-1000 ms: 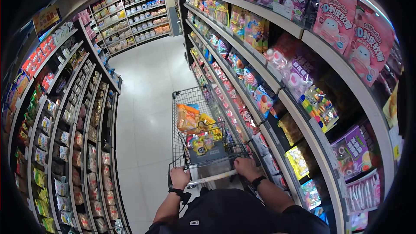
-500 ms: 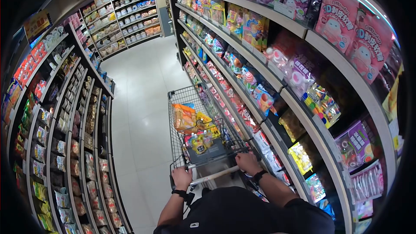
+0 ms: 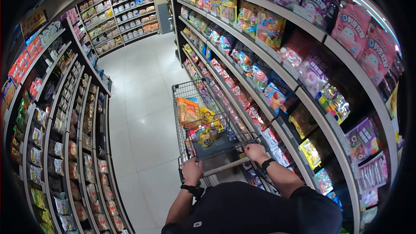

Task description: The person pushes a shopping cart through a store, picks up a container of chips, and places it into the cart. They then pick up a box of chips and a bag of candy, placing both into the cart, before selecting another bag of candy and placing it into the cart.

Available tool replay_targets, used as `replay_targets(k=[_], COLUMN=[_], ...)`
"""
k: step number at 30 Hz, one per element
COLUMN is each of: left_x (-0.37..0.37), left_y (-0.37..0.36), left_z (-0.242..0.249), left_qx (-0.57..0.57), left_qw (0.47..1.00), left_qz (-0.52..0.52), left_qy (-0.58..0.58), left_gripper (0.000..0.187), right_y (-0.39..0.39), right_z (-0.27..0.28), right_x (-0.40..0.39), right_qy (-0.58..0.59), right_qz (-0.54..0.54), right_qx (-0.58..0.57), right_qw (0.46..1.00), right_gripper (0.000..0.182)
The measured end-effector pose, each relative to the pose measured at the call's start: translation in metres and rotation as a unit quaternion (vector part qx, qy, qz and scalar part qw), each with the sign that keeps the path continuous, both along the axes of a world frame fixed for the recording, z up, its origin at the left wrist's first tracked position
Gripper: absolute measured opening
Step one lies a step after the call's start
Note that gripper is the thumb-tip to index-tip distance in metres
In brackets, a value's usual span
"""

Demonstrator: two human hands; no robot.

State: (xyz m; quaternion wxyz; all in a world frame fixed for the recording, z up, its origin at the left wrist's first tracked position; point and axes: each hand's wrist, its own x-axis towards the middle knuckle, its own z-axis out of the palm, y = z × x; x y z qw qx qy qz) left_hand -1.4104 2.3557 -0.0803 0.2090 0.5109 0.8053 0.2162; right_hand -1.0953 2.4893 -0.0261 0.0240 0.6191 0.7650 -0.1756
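A wire shopping cart (image 3: 178,117) stands right in front of me, close beside the right-hand shelves. My left hand (image 3: 192,171) is closed round the left end of its handle bar (image 3: 225,167). Toward the bar's right end, my right hand (image 3: 256,152) grips it too. Both wrists wear dark bands. Inside the basket lie an orange snack bag (image 3: 188,112), a yellow bag (image 3: 210,116) and some smaller yellow packs (image 3: 207,138) near the grey panel (image 3: 219,146) at the handle side.
Shelves (image 3: 299,87) full of candy bags run close along the right. Packaged snacks fill the left shelves (image 3: 65,138). A pale tiled floor (image 3: 138,104) lies between them, leading to back shelves (image 3: 128,17) with jars.
In the view, the cart and both hands have shifted to the right, and the right-hand shelves have slid rightward too. Both hands stay on the handle.
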Motion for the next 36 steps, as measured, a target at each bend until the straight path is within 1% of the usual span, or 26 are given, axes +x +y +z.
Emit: replay_targets(k=[3,7,10,11,14,18,22,24,26,28,31,32,36], left_x=[-0.007,-0.016,-0.025,-0.028,-0.034,-0.046,-0.064,-0.077,-0.090,-0.103,-0.127,-0.134,-0.163], left_y=[0.009,0.021,0.033,0.039,0.050,0.073,0.102,0.120,0.137,0.158,0.188,0.199,0.239], left_z=[-0.001,-0.001,0.012,0.011,0.005,0.003,0.007,-0.001,-0.001,0.008,-0.004,-0.002,0.000], left_qx=[0.038,0.067,0.040,0.041,0.056,0.043,0.031,0.036,0.041,0.000,0.002,-0.005,-0.004], left_qw=[0.999,0.997,0.998,0.998,0.998,0.997,0.999,0.999,0.998,1.000,0.999,0.999,0.998], left_qz=[-0.016,-0.024,-0.039,-0.041,-0.038,-0.043,-0.023,-0.020,-0.019,-0.005,0.009,0.011,0.033], left_qy=[0.029,0.014,0.008,0.009,0.016,0.042,0.021,0.031,0.039,0.024,0.039,0.042,0.051], left_gripper=[0.034,0.034,0.033,0.033,0.032,0.031,0.030,0.030,0.030,0.029,0.029,0.028,0.028], right_y=[0.012,0.026,0.036,0.042,0.061,0.087,0.122,0.135,0.154,0.174,0.206,0.216,0.259], right_z=[-0.005,-0.006,0.004,0.007,-0.005,-0.004,-0.015,-0.005,-0.012,-0.016,-0.021,-0.024,-0.035], right_x=[-0.010,-0.018,-0.033,-0.037,-0.044,-0.061,-0.077,-0.091,-0.105,-0.115,-0.136,-0.142,-0.172], right_qy=[0.000,-0.015,-0.025,-0.037,-0.031,-0.048,-0.041,-0.018,-0.016,-0.009,0.003,0.025,0.050], right_qz=[-0.017,-0.043,-0.049,-0.051,-0.069,-0.082,-0.072,-0.051,-0.056,-0.041,-0.024,-0.012,0.004], right_qx=[0.002,-0.011,-0.030,-0.042,-0.040,-0.057,-0.049,-0.052,-0.052,-0.036,-0.030,-0.011,0.024], right_qw=[1.000,0.999,0.998,0.997,0.996,0.994,0.995,0.997,0.997,0.998,0.999,1.000,0.998], right_gripper=[0.031,0.031,0.030,0.030,0.030,0.031,0.033,0.035,0.036,0.038,0.039,0.039,0.040])
